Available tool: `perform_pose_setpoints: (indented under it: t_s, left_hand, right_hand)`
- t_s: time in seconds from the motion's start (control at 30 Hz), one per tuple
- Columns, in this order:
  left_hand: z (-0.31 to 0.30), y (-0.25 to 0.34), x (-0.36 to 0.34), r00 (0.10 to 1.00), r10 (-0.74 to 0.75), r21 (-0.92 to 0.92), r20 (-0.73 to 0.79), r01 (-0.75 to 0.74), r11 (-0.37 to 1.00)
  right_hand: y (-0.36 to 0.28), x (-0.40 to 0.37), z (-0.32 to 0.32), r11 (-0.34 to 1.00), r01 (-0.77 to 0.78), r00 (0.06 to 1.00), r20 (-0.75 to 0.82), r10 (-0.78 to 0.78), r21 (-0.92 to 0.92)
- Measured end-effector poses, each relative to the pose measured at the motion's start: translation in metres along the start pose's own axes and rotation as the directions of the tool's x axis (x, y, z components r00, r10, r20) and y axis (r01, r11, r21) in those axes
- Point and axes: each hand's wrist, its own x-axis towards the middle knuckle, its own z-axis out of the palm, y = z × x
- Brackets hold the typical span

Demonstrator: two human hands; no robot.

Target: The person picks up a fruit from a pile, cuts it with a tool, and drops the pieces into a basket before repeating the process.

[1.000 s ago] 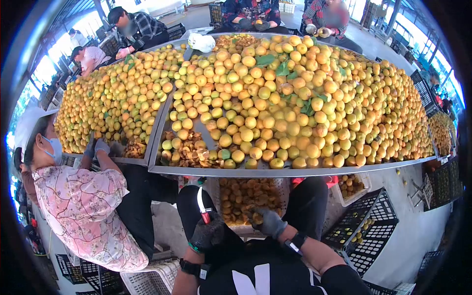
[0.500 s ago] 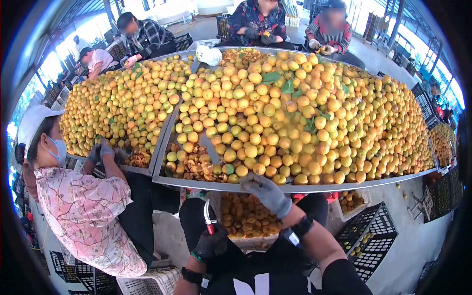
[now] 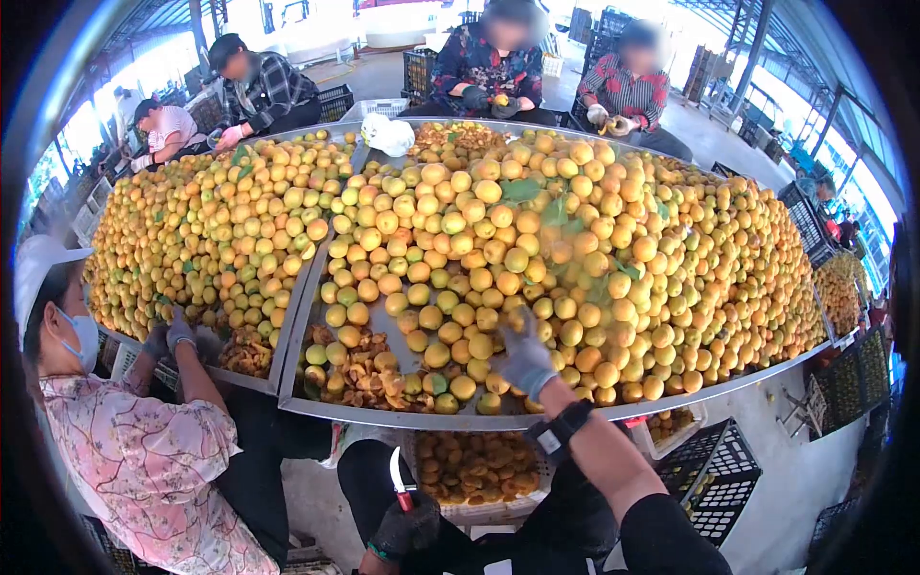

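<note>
My left hand point(image 3: 406, 528), in a dark glove, is closed round the red handle of a knife point(image 3: 397, 475) with a short curved blade. The blade points up, below the table's near edge. My right hand point(image 3: 525, 353), in a grey glove, reaches over the rim among whole yellow-orange apricots point(image 3: 450, 304). Its fingers are stretched forward and touch the fruit, their tips partly lost among it. Cut apricot pieces point(image 3: 369, 372) lie in the near left corner of the metal-rimmed table point(image 3: 450, 420).
Under the table, a crate of cut apricots point(image 3: 476, 465) stands before my knees. A black crate point(image 3: 714, 479) is at the right. A person in a pink flowered shirt point(image 3: 144, 470) sits at my left; several people sit across the table. A white bag point(image 3: 388, 135) lies on the far rim.
My right hand has moved from the table's near rim forward into the apricots. My left hand still grips the knife. The whole view has shifted slightly.
</note>
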Motion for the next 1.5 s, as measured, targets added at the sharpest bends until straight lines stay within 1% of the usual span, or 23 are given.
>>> perform_pose_setpoints:
  t_s: [0.03,0.1,0.17,0.27,0.33,0.4,0.43,0.47,0.53,0.67,0.73,0.77,0.83,0.87,0.93,1.0,1.07,1.1,1.27,1.37,1.43,1.47,1.5]
  left_hand:
    - [0.006,0.005,-0.001,0.994,-0.04,0.06,-0.1,0.046,0.997]
    - [0.013,0.013,-0.003,0.997,-0.053,0.063,-0.063,0.057,0.996]
    - [0.019,0.013,-0.003,0.997,-0.073,0.063,-0.03,0.075,0.995]
    - [0.023,0.01,0.003,0.993,-0.079,0.0,-0.088,0.079,0.997]
    - [0.015,0.005,0.005,0.988,-0.109,0.014,-0.113,0.111,0.994]
    - [0.01,0.002,0.007,0.99,-0.095,0.049,-0.101,0.101,0.994]
    - [0.009,0.001,0.007,0.993,-0.082,0.077,-0.09,0.089,0.993]
    - [0.011,0.002,0.006,0.992,-0.085,0.074,-0.091,0.091,0.993]
    - [0.02,0.006,0.0,0.994,-0.057,0.067,-0.09,0.063,0.996]
    - [0.03,0.01,0.003,0.984,-0.068,-0.03,-0.166,0.064,0.997]
    - [0.024,0.013,0.007,0.993,-0.104,0.153,-0.057,0.112,0.982]
    - [0.023,0.012,0.008,0.993,-0.099,0.152,-0.056,0.107,0.983]
    - [0.023,0.009,0.007,0.994,-0.105,0.081,-0.012,0.106,0.991]
    - [0.023,0.007,0.005,0.994,-0.106,0.075,-0.018,0.107,0.991]
    - [0.033,0.011,0.001,0.987,-0.102,-0.002,-0.125,0.103,0.995]
    - [0.025,0.014,0.002,0.984,-0.15,0.007,-0.096,0.151,0.988]
    - [0.022,0.016,0.005,0.98,-0.187,0.022,-0.062,0.189,0.982]
    - [0.026,0.016,0.007,0.98,-0.18,0.047,-0.088,0.184,0.982]
    - [0.037,0.022,0.002,0.985,-0.126,0.051,-0.116,0.132,0.99]
    - [0.02,0.015,0.007,0.98,-0.193,0.124,-0.037,0.197,0.973]
    - [0.023,0.011,0.009,0.994,-0.106,0.002,0.003,0.106,0.994]
    - [0.02,0.009,0.01,0.994,-0.105,0.005,0.009,0.105,0.994]
    - [0.016,0.006,0.011,0.991,-0.134,-0.02,-0.024,0.134,0.991]
  right_hand:
    - [-0.005,-0.003,0.017,0.996,0.068,0.997,-0.018,-0.069,-0.056]
    - [-0.012,0.004,0.041,0.985,0.137,0.99,-0.022,-0.14,-0.107]
    - [-0.011,0.013,0.064,0.937,0.348,0.922,-0.169,-0.348,-0.031]
    - [-0.022,0.028,0.076,0.889,0.457,0.887,-0.103,-0.451,0.042]
    - [-0.027,0.026,0.067,0.869,0.456,0.885,0.007,-0.466,0.191]
    - [-0.02,0.02,0.074,0.703,0.657,0.75,-0.134,-0.648,0.272]
    - [-0.021,0.002,0.056,0.728,0.677,0.734,-0.176,-0.656,0.11]
    - [-0.017,-0.017,0.038,0.729,0.676,0.735,-0.173,-0.655,0.111]
    - [0.0,-0.043,0.016,0.892,0.44,0.898,0.03,-0.439,-0.106]
    - [0.033,-0.037,0.033,0.914,0.402,0.914,0.088,-0.397,-0.056]
    - [0.03,-0.024,0.045,0.889,0.458,0.887,-0.055,-0.459,-0.019]
    - [0.032,-0.019,0.047,0.886,0.462,0.885,-0.056,-0.463,-0.021]
    - [0.03,-0.007,0.041,0.816,0.54,0.832,0.017,-0.555,0.207]
    - [0.031,-0.003,0.037,0.814,0.541,0.83,0.025,-0.558,0.211]
    - [0.029,0.004,0.014,0.86,0.482,0.854,-0.127,-0.504,-0.168]
    - [0.022,0.01,0.009,0.883,0.466,0.882,-0.043,-0.469,-0.063]
    - [0.011,0.015,0.026,0.871,0.465,0.879,-0.039,-0.476,-0.159]
    - [-0.008,0.007,0.02,0.874,0.392,0.918,0.056,-0.394,-0.287]
    - [-0.028,0.026,0.043,0.857,0.363,0.925,0.031,-0.379,-0.365]
    - [-0.027,0.03,0.037,0.84,0.369,0.928,0.117,-0.353,-0.397]
    - [-0.021,0.016,0.026,0.946,0.251,0.968,0.084,-0.238,-0.207]
    - [-0.012,0.006,0.027,0.946,0.248,0.969,0.078,-0.236,-0.21]
    - [-0.001,-0.007,0.029,0.879,0.295,0.953,-0.05,-0.299,0.374]
